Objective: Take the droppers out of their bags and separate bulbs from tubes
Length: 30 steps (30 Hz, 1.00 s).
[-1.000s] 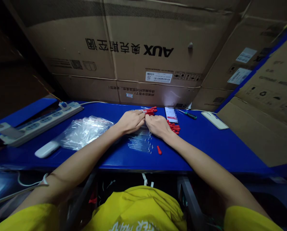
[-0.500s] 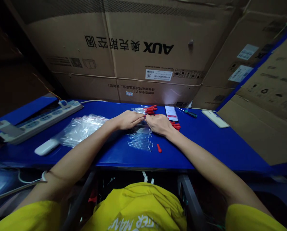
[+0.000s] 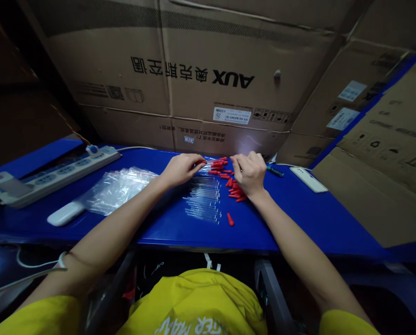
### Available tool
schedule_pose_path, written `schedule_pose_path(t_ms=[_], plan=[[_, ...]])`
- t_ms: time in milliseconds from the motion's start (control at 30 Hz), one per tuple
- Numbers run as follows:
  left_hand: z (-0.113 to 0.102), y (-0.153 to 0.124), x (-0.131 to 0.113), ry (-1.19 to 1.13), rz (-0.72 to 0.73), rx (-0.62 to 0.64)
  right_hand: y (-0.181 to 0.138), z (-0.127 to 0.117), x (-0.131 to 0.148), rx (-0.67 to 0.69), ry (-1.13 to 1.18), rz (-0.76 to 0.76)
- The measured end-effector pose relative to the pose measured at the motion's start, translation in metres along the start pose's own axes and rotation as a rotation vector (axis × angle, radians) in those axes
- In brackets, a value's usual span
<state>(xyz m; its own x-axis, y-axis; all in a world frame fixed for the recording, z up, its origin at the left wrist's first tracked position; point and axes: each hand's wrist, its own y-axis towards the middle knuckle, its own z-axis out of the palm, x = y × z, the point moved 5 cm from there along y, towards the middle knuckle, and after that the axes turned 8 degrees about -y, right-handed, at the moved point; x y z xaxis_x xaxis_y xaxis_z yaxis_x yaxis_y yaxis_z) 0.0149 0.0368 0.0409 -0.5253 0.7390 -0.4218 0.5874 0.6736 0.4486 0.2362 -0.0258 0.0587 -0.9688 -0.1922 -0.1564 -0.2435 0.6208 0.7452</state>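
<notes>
My left hand [image 3: 180, 169] rests on the blue table [image 3: 298, 218] with its fingers pinched on a thin clear tube with a red tip at the far end of a row of clear glass tubes [image 3: 204, 200]. My right hand [image 3: 249, 173] is curled over a heap of small red rubber caps [image 3: 233, 186], fingers bent together; what it holds is hidden. One stray red cap [image 3: 231, 219] lies nearer to me, beside the tubes.
A pile of clear plastic bags [image 3: 119, 188] and a white remote-like bar [image 3: 64, 214] lie to the left, a white power strip [image 3: 57, 173] beyond them. A green-handled screwdriver [image 3: 275, 171] and a white phone [image 3: 308, 179] lie at the right. Cardboard boxes [image 3: 208, 79] wall the back.
My right hand has moved right, away from the left hand, over the red caps. The hands were touching before. The camera view shifted slightly.
</notes>
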Motion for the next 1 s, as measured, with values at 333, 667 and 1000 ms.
schedule_pose_path(t_ms=[333, 667, 1000], plan=[[0.009, 0.0, -0.015, -0.37, -0.003, -0.145, -0.014, 0.037, 0.044, 0.188, 0.476, -0.121], [0.032, -0.002, -0.027, -0.398, 0.113, 0.106, -0.011, 0.045, 0.045, 0.247, 1.073, 0.238], [0.037, -0.008, -0.025, 0.07, 0.168, 0.146, -0.006, 0.026, 0.031, 0.336, 0.268, -0.143]])
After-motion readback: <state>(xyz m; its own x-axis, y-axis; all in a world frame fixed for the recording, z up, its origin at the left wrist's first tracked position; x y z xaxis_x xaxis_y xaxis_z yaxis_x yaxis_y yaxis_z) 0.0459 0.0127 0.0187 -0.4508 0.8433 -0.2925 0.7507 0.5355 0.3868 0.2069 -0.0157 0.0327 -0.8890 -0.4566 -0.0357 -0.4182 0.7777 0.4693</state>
